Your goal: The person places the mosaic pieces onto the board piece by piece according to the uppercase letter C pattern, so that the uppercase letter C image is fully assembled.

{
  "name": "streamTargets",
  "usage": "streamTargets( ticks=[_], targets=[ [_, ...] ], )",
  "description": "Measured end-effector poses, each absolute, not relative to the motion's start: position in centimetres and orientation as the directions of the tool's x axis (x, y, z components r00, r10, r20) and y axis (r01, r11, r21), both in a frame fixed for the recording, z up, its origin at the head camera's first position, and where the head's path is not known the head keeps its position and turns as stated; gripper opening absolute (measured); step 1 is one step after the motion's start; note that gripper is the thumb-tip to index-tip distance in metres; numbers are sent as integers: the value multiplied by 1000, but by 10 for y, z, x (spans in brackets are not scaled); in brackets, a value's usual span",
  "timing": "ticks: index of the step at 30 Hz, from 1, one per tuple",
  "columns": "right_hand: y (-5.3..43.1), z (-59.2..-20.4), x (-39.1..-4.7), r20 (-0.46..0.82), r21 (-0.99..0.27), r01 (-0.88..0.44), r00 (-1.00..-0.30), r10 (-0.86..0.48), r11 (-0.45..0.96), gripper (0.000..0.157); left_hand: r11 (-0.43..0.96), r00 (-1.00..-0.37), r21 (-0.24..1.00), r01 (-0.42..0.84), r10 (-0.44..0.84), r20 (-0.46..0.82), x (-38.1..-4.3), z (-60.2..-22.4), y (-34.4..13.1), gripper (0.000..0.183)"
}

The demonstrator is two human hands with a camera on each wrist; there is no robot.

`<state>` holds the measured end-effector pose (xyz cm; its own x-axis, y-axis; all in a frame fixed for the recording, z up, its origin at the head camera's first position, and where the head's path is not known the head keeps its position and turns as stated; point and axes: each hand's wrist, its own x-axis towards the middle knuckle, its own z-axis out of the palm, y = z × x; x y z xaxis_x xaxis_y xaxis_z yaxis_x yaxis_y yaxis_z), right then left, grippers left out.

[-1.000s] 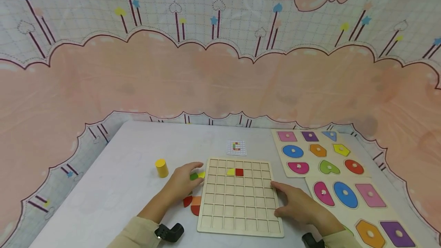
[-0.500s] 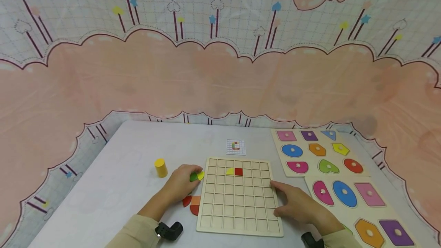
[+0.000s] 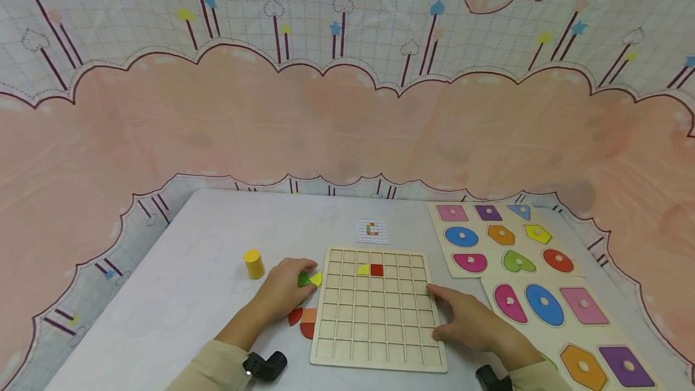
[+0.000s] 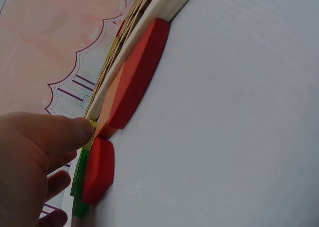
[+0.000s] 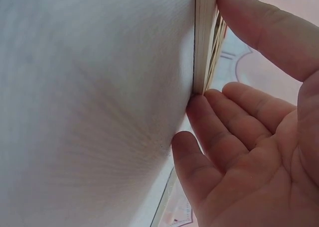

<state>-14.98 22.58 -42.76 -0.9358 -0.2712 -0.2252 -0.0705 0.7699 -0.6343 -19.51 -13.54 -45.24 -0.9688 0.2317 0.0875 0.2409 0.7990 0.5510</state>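
Observation:
A pale wooden grid board point(image 3: 377, 318) lies in front of me, holding a yellow quarter-round piece point(image 3: 363, 270) and a red square piece point(image 3: 377, 270) in its upper cells. My left hand point(image 3: 282, 288) pinches another yellow piece point(image 3: 316, 279) beside the board's left edge. In the left wrist view its thumb tip covers part of that piece; the index fingertip is hidden there. A green piece point(image 3: 303, 280) sits right at the fingers. Along the right edge, my right hand point(image 3: 469, 318) touches the board with thumb and fingertips spread apart.
Red pieces point(image 3: 295, 317) and an orange piece point(image 3: 308, 316) lie left of the board. A yellow cylinder point(image 3: 253, 264) stands farther left. Behind the board is a small pattern card point(image 3: 371, 231). Two shape-puzzle boards point(image 3: 478, 246) occupy the right side.
My left thumb and index finger have closed together at the yellow piece, which shows more fully now beside the green one. The right hand and board have stayed in place.

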Motion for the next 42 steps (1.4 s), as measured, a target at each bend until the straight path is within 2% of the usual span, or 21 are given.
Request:
streamTargets(
  ticks=[7, 20, 29, 37, 42],
  targets=[
    [225, -427, -150, -240, -639, -50, -935, -261, 768, 85, 778, -967, 585, 229, 251, 44, -196, -454, -132, 33],
    [224, -426, -148, -240, -635, -40, -939, -246, 772, 82, 796, -968, 553, 245, 233, 94, -202, -458, -135, 33],
    [225, -428, -148, -237, -636, -37, -941, -240, 771, 82, 800, -968, 552, 236, 241, 65, -200, -455, -135, 32],
    [225, -428, -148, -232, -640, -39, -942, -242, 767, 82, 819, -981, 543, 184, 190, 46, -200, -452, -133, 32],
    [225, -429, -148, -235, -643, -33, -942, -238, 765, 83, 788, -985, 593, 168, 153, 75, -203, -446, -128, 31]
  ],
)
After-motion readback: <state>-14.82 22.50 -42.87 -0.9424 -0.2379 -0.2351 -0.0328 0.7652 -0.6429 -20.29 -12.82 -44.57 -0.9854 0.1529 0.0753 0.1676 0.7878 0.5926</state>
